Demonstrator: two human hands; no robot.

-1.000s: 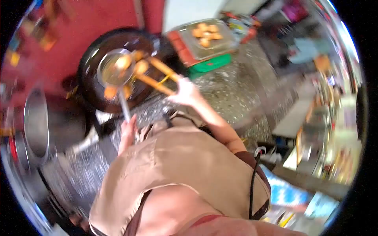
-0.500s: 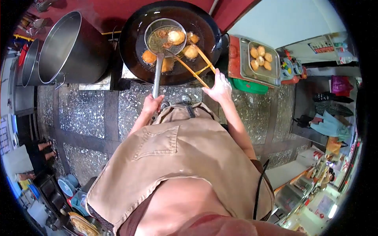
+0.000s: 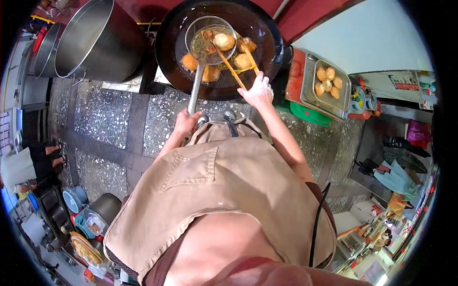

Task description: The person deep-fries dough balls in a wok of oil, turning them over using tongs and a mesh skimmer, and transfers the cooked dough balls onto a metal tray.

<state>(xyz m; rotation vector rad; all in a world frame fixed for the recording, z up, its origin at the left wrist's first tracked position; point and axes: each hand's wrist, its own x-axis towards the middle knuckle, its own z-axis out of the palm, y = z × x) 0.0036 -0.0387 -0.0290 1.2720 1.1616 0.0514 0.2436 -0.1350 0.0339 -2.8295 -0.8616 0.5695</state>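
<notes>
My left hand (image 3: 186, 122) is closed round the metal handle of a round strainer (image 3: 196, 88), whose mesh bowl is over the dark wok (image 3: 167, 45). In the bowl lie a pale golden ball (image 3: 224, 42) and small brown bits. My right hand (image 3: 259, 93), whitish on the fingers, grips long wooden tongs (image 3: 232, 70). One tip of the tongs is at the ball in the strainer, the other beyond the bowl's right rim. Several fried pieces sit in the oil around the strainer, among them an orange-brown one (image 3: 189, 61) at its left.
Right of the wok, a metal tray (image 3: 343, 102) with several fried balls rests above a green basin (image 3: 310, 114). Large metal pots (image 3: 102, 47) stand at the left. A person (image 3: 28, 164) is at the far left. Clothes (image 3: 398, 180) lie at the right.
The view has steadied and shifted. Since half a second ago, the tongs have moved left and their tip has come to the ball in the strainer. My left hand keeps its grip on the handle.
</notes>
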